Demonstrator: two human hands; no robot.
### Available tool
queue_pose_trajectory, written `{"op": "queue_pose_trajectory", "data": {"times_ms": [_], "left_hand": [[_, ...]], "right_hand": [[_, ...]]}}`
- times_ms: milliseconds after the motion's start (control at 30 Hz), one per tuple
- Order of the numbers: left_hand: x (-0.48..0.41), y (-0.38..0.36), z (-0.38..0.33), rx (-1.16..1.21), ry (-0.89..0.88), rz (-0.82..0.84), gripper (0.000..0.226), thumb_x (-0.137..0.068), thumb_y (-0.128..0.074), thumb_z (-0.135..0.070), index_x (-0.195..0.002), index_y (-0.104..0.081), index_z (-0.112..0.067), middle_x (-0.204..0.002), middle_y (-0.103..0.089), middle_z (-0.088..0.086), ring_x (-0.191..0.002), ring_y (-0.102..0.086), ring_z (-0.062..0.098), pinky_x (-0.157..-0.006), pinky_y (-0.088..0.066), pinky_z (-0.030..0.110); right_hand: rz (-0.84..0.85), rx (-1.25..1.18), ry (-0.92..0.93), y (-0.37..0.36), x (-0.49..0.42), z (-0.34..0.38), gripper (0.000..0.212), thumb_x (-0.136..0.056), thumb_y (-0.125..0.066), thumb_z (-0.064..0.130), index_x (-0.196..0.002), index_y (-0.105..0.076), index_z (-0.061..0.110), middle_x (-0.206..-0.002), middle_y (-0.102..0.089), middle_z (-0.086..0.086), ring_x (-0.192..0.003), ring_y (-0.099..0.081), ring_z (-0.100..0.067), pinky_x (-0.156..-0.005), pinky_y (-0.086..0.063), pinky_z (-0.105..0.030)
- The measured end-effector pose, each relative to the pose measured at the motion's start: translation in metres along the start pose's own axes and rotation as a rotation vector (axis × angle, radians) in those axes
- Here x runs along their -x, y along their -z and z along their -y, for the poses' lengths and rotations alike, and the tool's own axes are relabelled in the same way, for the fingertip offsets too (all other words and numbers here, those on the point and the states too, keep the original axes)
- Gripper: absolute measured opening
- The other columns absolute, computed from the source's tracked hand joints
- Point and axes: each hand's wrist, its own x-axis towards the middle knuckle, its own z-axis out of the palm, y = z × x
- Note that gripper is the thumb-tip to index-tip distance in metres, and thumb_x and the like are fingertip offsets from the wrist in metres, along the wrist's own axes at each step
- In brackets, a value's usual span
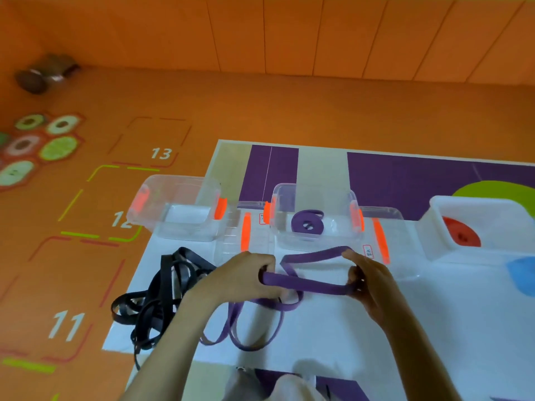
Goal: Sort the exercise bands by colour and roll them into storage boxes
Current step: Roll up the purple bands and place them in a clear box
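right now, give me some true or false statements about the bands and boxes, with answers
1. The left hand and the right hand both hold the same purple band. True.
2. The middle clear box holds a rolled black band. False: it holds a purple roll.
3. The black bands lie in a loose pile on the mat, to the left of the hands. True.
4. The left clear box holds a red roll. False: it looks empty; the red roll sits in the white box on the right.

orange floor (pixel 260 105), orange panelled wall (pixel 289 33)
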Motion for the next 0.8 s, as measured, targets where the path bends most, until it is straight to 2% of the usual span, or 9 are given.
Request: {"op": "queue_pose_trajectory", "data": {"times_ms": [100, 233, 300, 367, 433, 500, 567, 733, 800], "left_hand": [[0.005, 0.007, -0.023, 0.034, -0.075, -0.035, 0.040, -0.081, -0.085, -0.045, -0.081, -0.053, -0.022, -0.065, -0.050, -0.009, -0.060, -0.038, 0.008, -0.059, -0.033, 0.025], [0.003, 0.012, -0.060, 0.100, -0.171, -0.111, 0.021, -0.088, -0.085, -0.036, -0.089, -0.065, -0.029, -0.078, -0.061, -0.004, -0.065, -0.045, 0.011, -0.062, -0.040, 0.025], [0.000, 0.013, -0.081, 0.225, -0.214, -0.177, 0.022, -0.088, -0.085, -0.037, -0.089, -0.066, -0.026, -0.079, -0.060, 0.002, -0.066, -0.046, 0.019, -0.062, -0.038, 0.024], [-0.006, 0.015, -0.097, 0.314, -0.246, -0.254, 0.023, -0.089, -0.084, -0.036, -0.089, -0.068, -0.020, -0.081, -0.060, 0.009, -0.067, -0.048, 0.025, -0.064, -0.038, 0.031], [-0.011, 0.018, -0.109, 0.369, -0.262, -0.325, 0.022, -0.089, -0.084, -0.032, -0.089, -0.070, -0.016, -0.082, -0.064, 0.009, -0.067, -0.051, 0.018, -0.066, -0.041, 0.033], [-0.016, 0.021, -0.120, 0.385, -0.269, -0.372, 0.020, -0.089, -0.085, -0.030, -0.088, -0.071, -0.015, -0.081, -0.067, 0.004, -0.069, -0.055, 0.013, -0.067, -0.044, 0.031], [-0.018, 0.022, -0.132, 0.375, -0.301, -0.383, 0.019, -0.088, -0.085, -0.028, -0.088, -0.072, -0.015, -0.078, -0.067, -0.005, -0.070, -0.056, 0.009, -0.068, -0.045, 0.025], [-0.023, 0.032, -0.162, 0.404, -0.363, -0.464, 0.020, -0.087, -0.086, -0.028, -0.084, -0.068, -0.021, -0.098, -0.075, -0.006, -0.092, -0.070, 0.014, -0.077, -0.051, 0.027], [-0.026, 0.039, -0.170, 0.482, -0.355, -0.492, 0.023, -0.088, -0.085, -0.026, -0.082, -0.064, -0.017, -0.104, -0.077, 0.002, -0.098, -0.072, 0.026, -0.080, -0.057, 0.039]], "right_hand": [[0.089, 0.055, -0.139, 0.020, 0.001, 0.003, 0.010, -0.101, -0.065, 0.021, -0.104, -0.064, 0.011, -0.062, -0.058, -0.007, -0.053, -0.057, -0.013, -0.055, -0.053, -0.030], [0.159, 0.165, -0.189, 0.049, 0.000, 0.007, 0.031, -0.096, -0.069, 0.031, -0.119, -0.059, 0.011, -0.077, -0.073, -0.015, -0.067, -0.074, -0.026, -0.072, -0.061, -0.041], [0.138, 0.340, -0.212, 0.058, -0.004, 0.011, 0.030, -0.104, -0.055, 0.049, -0.116, -0.061, 0.021, -0.088, -0.080, -0.016, -0.080, -0.079, -0.031, -0.080, -0.063, -0.044], [0.133, 0.533, -0.200, 0.061, -0.012, 0.013, 0.052, -0.103, -0.037, 0.065, -0.116, -0.068, 0.025, -0.091, -0.081, -0.013, -0.083, -0.079, -0.027, -0.082, -0.063, -0.040], [0.136, 0.593, -0.086, 0.058, -0.018, 0.014, 0.063, -0.102, -0.030, 0.070, -0.115, -0.076, 0.028, -0.101, -0.078, -0.003, -0.094, -0.073, -0.019, -0.095, -0.056, -0.042], [0.166, 0.565, 0.166, 0.051, -0.018, 0.018, 0.060, -0.097, -0.033, 0.077, -0.112, -0.078, 0.041, -0.118, -0.067, 0.020, -0.117, -0.061, -0.008, -0.111, -0.041, -0.038], [0.279, 0.456, 0.331, 0.037, -0.011, 0.026, 0.055, -0.092, -0.034, 0.076, -0.121, -0.072, 0.048, -0.126, -0.064, 0.031, -0.131, -0.052, 0.003, -0.116, -0.033, -0.031], [0.520, 0.420, 0.489, -0.012, 0.009, 0.054, 0.040, -0.090, -0.057, 0.056, -0.128, -0.058, 0.041, -0.124, -0.068, 0.025, -0.125, -0.058, 0.006, -0.105, -0.041, -0.015], [0.515, 0.391, 0.559, -0.026, 0.014, 0.059, 0.038, -0.086, -0.068, 0.044, -0.122, -0.062, 0.033, -0.119, -0.073, 0.020, -0.121, -0.065, -0.003, -0.107, -0.047, -0.024]]}}
